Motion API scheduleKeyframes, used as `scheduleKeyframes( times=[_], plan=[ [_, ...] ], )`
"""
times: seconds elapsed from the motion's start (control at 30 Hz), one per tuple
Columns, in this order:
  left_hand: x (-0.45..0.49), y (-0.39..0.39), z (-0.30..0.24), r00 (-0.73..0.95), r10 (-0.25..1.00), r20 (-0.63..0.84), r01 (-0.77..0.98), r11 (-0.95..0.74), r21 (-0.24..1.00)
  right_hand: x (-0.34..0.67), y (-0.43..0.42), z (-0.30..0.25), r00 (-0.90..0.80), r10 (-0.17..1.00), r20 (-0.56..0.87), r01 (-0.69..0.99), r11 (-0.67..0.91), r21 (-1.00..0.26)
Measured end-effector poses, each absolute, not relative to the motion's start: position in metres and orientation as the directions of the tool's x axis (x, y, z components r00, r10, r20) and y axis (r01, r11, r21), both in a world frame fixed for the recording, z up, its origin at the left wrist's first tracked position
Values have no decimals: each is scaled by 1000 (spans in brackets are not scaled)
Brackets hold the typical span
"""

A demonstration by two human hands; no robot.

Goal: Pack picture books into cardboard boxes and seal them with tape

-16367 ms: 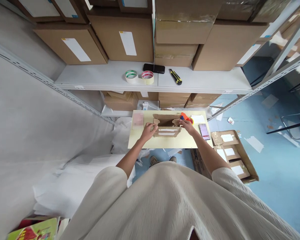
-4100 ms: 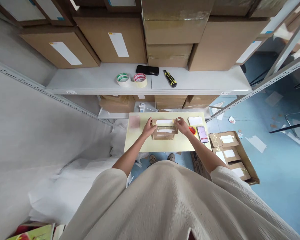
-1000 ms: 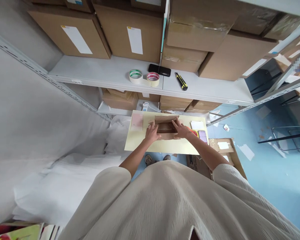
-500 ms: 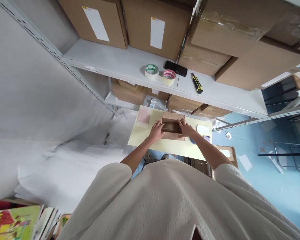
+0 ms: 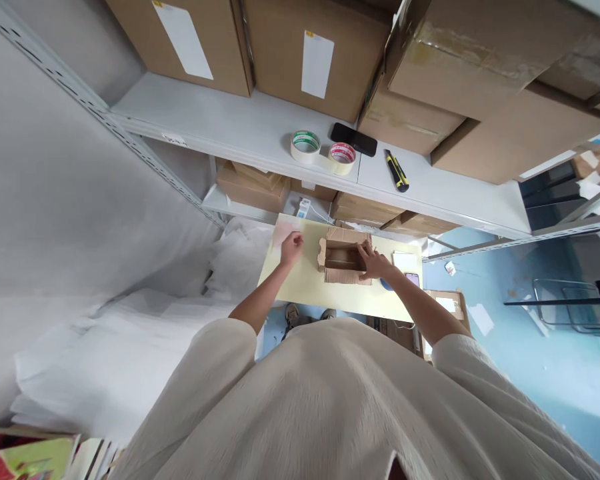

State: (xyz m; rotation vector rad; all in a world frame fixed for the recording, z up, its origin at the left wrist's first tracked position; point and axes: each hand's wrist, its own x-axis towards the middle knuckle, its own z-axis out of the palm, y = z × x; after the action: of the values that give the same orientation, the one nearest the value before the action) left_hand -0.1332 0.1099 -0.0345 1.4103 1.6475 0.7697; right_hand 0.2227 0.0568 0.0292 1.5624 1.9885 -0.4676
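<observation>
An open cardboard box (image 5: pixel 347 275) lies on the pale yellow table with its flaps folded outward; the inside that shows looks bare. My right hand (image 5: pixel 376 261) grips the box's right end, fingers over the wall and thumb towards the near side. Left of the box and apart from it, my left hand (image 5: pixel 292 248) hovers by a pinkish sheet (image 5: pixel 282 230) with its fingers curled together. Whether anything is pinched in those fingers is hidden.
The yellow table (image 5: pixel 300 293) holds white paper (image 5: pixel 405 261) and a phone (image 5: pixel 413 279) at right. Above it, a grey shelf (image 5: pixel 220 127) carries a green-cored tape roll (image 5: pixel 305 147), a red-cored one (image 5: pixel 341 159), a utility knife (image 5: pixel 397 171), a black object (image 5: pixel 353 139) and large cartons.
My left hand has let go of the box's left end and moved left towards the pinkish sheet, exposing the left flap. My right hand stays on the right end.
</observation>
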Motion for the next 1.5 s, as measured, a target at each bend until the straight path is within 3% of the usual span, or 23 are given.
scheduleKeyframes(
  times=[0.17,0.37,0.93,1.13,1.3,1.4,1.5],
  plan=[
    [-178,135,-60,-299,881,-367,593,473,652,226,55,26,-170,769,-616,963,263,61],
    [-191,140,-86,-370,836,-406,686,541,488,226,53,28,-168,767,-620,959,273,78],
    [-180,146,-92,-345,786,-513,605,604,518,224,53,33,-175,763,-623,963,265,55],
    [-181,147,-44,-326,868,-375,508,495,704,231,52,23,-212,787,-580,962,274,20],
    [-160,145,18,-237,965,-112,364,195,911,238,51,20,-269,804,-530,957,283,-55],
    [-130,137,50,-72,997,37,447,-1,895,241,49,21,-279,807,-520,959,266,-102],
    [-92,124,65,176,984,17,599,-121,791,245,44,21,-277,819,-503,960,219,-172]
  ],
)
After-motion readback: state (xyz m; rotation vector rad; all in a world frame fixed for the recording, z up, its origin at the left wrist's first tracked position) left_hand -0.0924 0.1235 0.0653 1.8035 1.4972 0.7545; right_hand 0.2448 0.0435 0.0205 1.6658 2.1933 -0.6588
